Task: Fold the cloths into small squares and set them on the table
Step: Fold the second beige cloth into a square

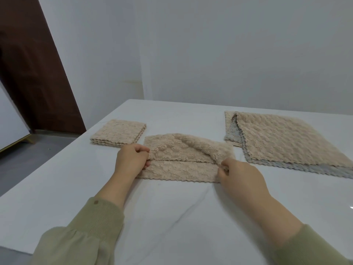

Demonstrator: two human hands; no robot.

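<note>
A beige textured cloth lies in the middle of the white table, its far half doubled over toward me. My left hand pinches the folded layer at the cloth's left end. At the right end my right hand pinches the same layer. A small folded square of beige cloth rests at the back left. To the right lies a pile of unfolded cloths, beige on top with grey edges showing beneath.
The table's left edge runs diagonally, with grey floor and a dark brown door beyond it. A pale wall stands behind the table. Bare tabletop lies between me and the cloth.
</note>
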